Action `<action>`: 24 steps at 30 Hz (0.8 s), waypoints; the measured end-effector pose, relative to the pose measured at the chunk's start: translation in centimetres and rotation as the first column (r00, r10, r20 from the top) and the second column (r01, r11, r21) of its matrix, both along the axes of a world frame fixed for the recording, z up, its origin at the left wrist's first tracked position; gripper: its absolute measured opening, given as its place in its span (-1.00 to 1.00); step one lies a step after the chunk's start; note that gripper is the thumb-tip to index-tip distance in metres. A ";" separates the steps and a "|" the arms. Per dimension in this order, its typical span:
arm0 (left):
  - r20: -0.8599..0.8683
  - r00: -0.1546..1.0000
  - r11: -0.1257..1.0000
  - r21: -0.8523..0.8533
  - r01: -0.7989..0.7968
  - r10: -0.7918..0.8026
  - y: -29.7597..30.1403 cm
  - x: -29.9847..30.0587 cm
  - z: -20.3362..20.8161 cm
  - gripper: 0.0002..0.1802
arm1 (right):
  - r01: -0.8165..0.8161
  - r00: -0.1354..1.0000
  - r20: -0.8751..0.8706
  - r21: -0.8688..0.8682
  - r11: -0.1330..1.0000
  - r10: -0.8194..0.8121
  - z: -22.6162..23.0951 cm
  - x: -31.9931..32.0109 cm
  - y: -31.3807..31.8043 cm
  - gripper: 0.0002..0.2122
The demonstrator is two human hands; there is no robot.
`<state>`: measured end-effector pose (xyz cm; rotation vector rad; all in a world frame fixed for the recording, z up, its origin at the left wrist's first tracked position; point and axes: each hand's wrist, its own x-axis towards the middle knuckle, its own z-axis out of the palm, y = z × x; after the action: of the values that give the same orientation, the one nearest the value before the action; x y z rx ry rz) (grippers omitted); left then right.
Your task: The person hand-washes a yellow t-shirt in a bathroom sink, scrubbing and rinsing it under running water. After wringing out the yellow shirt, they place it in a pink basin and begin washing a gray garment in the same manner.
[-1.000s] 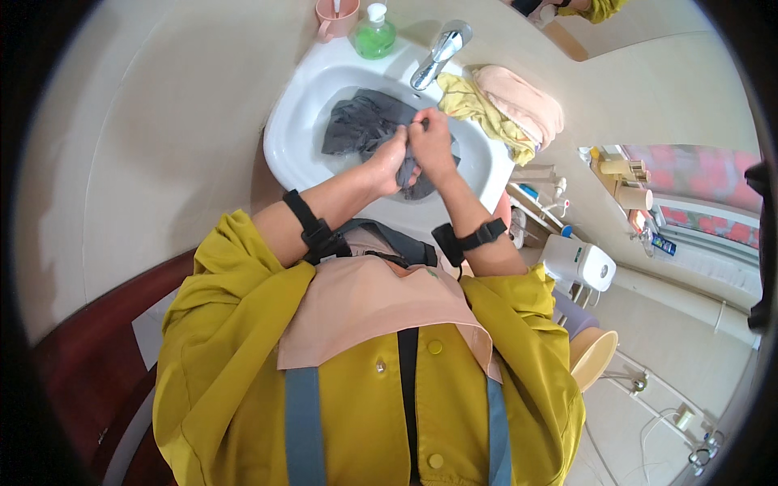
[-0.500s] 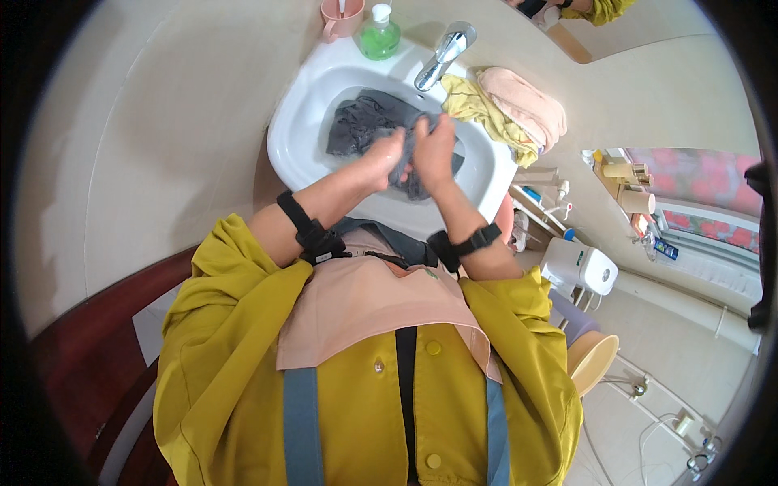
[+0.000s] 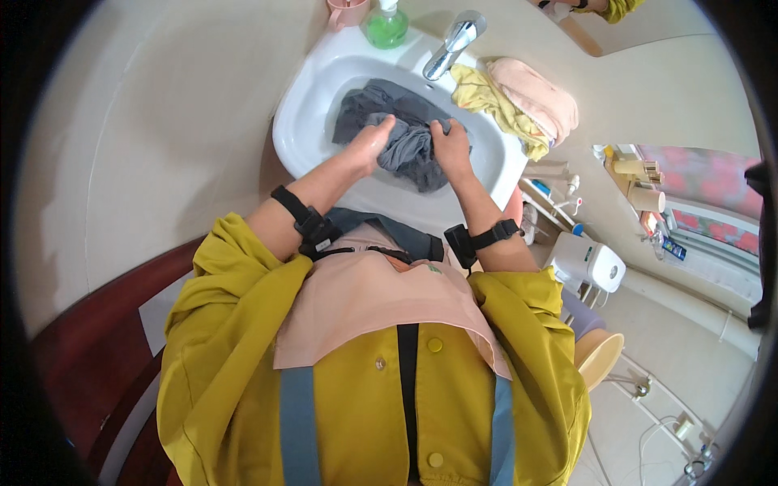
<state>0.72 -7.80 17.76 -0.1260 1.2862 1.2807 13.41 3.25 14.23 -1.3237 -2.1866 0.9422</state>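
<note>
A wet dark grey cloth point(image 3: 409, 151) lies bunched in water in the white washbasin point(image 3: 288, 138). My left hand point(image 3: 373, 142) grips one part of it, thumb up, at the middle of the basin. To the right, my right hand point(image 3: 451, 147) is closed on another part, so a crumpled stretch of cloth hangs between the two hands. The rest of the cloth spreads through the water behind and below them. Some of my fingers are hidden by the hands themselves and the folds.
A chrome faucet point(image 3: 455, 44) stands at the basin's back edge, near a pump bottle of green liquid point(image 3: 386, 28) and a pink cup point(image 3: 348, 14). Yellow cloth point(image 3: 498, 105) and a pink towel point(image 3: 539, 97) lie on the right rim. A white appliance point(image 3: 585, 263) is farther right.
My hands have moved apart, and more crumpled cloth shows between them. Both still hold the cloth. The whole view has shifted slightly.
</note>
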 end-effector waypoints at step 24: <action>-0.059 0.986 0.903 -0.413 0.117 -0.155 -5.9 -4.8 -6.6 -0.51 | -0.450 0.633 0.426 -0.477 0.755 0.646 -11.3 -2.3 -3.4 -0.64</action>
<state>-4.10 -13.71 11.12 -0.2719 1.6025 0.8918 11.12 -0.19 2.95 -1.1686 -3.1550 1.3100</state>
